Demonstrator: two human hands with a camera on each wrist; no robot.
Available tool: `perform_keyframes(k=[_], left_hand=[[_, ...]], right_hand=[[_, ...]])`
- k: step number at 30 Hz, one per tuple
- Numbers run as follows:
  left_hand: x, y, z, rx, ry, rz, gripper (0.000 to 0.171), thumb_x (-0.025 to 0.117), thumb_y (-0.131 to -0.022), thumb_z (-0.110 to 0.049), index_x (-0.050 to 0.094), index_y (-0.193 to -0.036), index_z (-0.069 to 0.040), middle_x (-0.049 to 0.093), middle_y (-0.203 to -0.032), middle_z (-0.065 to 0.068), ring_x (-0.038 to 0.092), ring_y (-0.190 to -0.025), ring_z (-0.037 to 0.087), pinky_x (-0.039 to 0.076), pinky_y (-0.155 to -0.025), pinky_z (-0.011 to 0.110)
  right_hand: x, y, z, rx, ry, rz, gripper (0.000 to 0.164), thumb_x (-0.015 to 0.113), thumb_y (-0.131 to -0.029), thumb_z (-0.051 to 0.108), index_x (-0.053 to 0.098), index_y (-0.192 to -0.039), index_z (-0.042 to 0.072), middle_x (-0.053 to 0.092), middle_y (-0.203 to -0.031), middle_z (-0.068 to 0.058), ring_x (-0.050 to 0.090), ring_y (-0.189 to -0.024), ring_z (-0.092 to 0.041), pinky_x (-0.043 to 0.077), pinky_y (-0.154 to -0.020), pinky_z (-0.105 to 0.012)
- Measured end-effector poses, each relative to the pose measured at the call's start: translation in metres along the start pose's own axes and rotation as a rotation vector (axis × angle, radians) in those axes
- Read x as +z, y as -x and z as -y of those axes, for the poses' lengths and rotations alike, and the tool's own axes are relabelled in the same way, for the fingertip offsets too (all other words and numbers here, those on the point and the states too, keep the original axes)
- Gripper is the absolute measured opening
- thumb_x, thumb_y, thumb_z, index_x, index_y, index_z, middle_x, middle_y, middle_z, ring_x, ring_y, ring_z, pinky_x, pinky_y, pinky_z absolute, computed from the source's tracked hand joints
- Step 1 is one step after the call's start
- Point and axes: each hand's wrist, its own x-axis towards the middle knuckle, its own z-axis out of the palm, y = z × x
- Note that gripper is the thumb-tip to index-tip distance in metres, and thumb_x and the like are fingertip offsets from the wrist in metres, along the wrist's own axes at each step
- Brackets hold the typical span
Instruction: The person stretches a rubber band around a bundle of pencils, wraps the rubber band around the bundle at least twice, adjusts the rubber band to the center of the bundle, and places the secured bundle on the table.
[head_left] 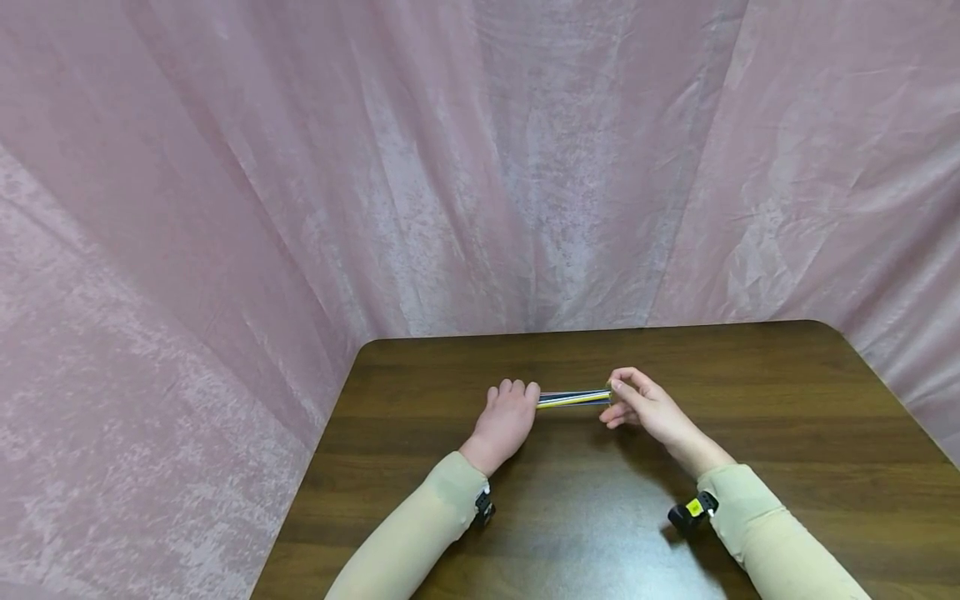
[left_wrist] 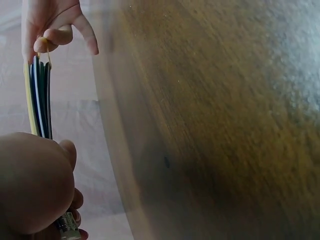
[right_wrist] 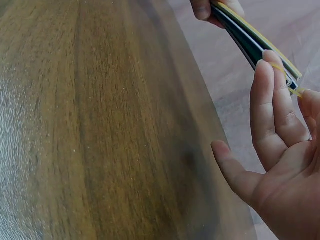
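My left hand (head_left: pixel 504 423) grips a bundle of slim pencil-like sticks (head_left: pixel 572 400) in yellow, white, dark green and black. The bundle lies sideways between my hands, its free ends fanning slightly toward the right. With its fingertips and thumb, my right hand (head_left: pixel 651 412) pinches a thin yellow rubber band (right_wrist: pixel 299 92) and stretches it at those free ends. Its other fingers spread away from the bundle. In the left wrist view, the opposite stick ends (left_wrist: pixel 67 227) poke out below the left fist, showing a printed dark barrel. The middle of the bundle is hidden by that hand.
A brown wooden table (head_left: pixel 600 517) with rounded far corners lies beneath both hands. Pink curtains (head_left: pixel 525 167) hang behind and to the sides of it. A small black camera is strapped at each wrist, over pale sleeves (head_left: pixel 420 525).
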Motion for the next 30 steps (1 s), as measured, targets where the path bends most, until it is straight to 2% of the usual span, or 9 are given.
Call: perform_keyframes(k=[4,12,16,19,21,24,28,30], left_hand=[[0.000,0.000,0.000,0.009,0.025,0.010,0.007,0.053,-0.112,-0.009,0.055,-0.118,-0.011,0.062,-0.102,0.004,0.052,-0.094,0.024,0.040,-0.080,0.037],[0.002,0.000,0.002,0.009,0.094,0.045,0.009,0.056,-0.112,-0.013,0.055,-0.121,-0.012,0.063,-0.106,0.004,0.050,-0.095,0.023,0.040,-0.081,0.037],[0.001,0.000,0.001,0.008,0.031,0.024,0.006,0.055,-0.112,-0.012,0.055,-0.118,-0.011,0.061,-0.102,0.004,0.050,-0.094,0.024,0.039,-0.081,0.037],[0.001,0.000,-0.002,-0.002,-0.046,-0.005,0.005,0.055,-0.112,-0.012,0.056,-0.117,-0.011,0.061,-0.101,0.005,0.050,-0.093,0.024,0.040,-0.080,0.037],[0.001,-0.001,-0.005,-0.017,-0.090,-0.026,0.003,0.054,-0.112,-0.012,0.057,-0.114,-0.012,0.062,-0.100,0.005,0.051,-0.092,0.024,0.041,-0.080,0.038],[0.002,-0.002,-0.009,-0.041,-0.140,-0.062,0.005,0.053,-0.112,-0.012,0.058,-0.109,-0.013,0.062,-0.097,0.005,0.053,-0.091,0.023,0.043,-0.079,0.038],[0.003,-0.004,-0.014,-0.069,-0.170,-0.113,0.007,0.054,-0.110,-0.013,0.058,-0.104,-0.014,0.062,-0.092,0.004,0.055,-0.087,0.022,0.042,-0.074,0.036],[0.001,-0.005,-0.016,-0.084,-0.139,-0.116,0.004,0.056,-0.108,-0.012,0.058,-0.104,-0.013,0.062,-0.091,0.005,0.055,-0.085,0.022,0.041,-0.071,0.036]], right_hand=[[-0.002,0.000,0.000,0.032,-0.015,0.014,0.030,0.044,-0.117,0.024,0.040,-0.128,-0.004,0.073,-0.081,-0.013,0.078,-0.078,-0.025,0.062,-0.073,-0.035],[-0.004,0.001,0.000,0.096,-0.042,0.034,0.021,0.044,-0.117,0.030,0.044,-0.127,0.011,0.074,-0.078,-0.007,0.075,-0.075,-0.018,0.060,-0.076,-0.035],[-0.001,0.001,0.000,0.082,-0.039,0.034,0.019,0.045,-0.117,0.028,0.046,-0.124,0.010,0.075,-0.079,-0.010,0.077,-0.076,-0.020,0.061,-0.076,-0.036],[0.003,0.000,0.002,0.058,-0.016,0.000,0.023,0.047,-0.117,0.024,0.047,-0.125,0.003,0.074,-0.083,-0.014,0.077,-0.076,-0.022,0.062,-0.074,-0.036],[0.008,0.000,0.004,0.045,0.037,-0.044,0.026,0.050,-0.116,0.022,0.049,-0.126,-0.002,0.073,-0.083,-0.017,0.078,-0.075,-0.024,0.062,-0.071,-0.035],[0.018,0.002,0.008,0.007,0.218,-0.145,0.029,0.057,-0.113,0.020,0.055,-0.126,-0.006,0.073,-0.079,-0.016,0.076,-0.072,-0.027,0.061,-0.068,-0.035],[0.037,0.002,0.010,-0.071,0.505,-0.298,0.016,0.066,-0.109,0.022,0.070,-0.115,0.008,0.073,-0.070,-0.004,0.072,-0.067,-0.024,0.056,-0.062,-0.030],[0.046,0.000,0.009,-0.123,0.572,-0.355,0.012,0.068,-0.108,0.024,0.073,-0.111,0.013,0.071,-0.069,0.001,0.070,-0.065,-0.022,0.052,-0.059,-0.028]])
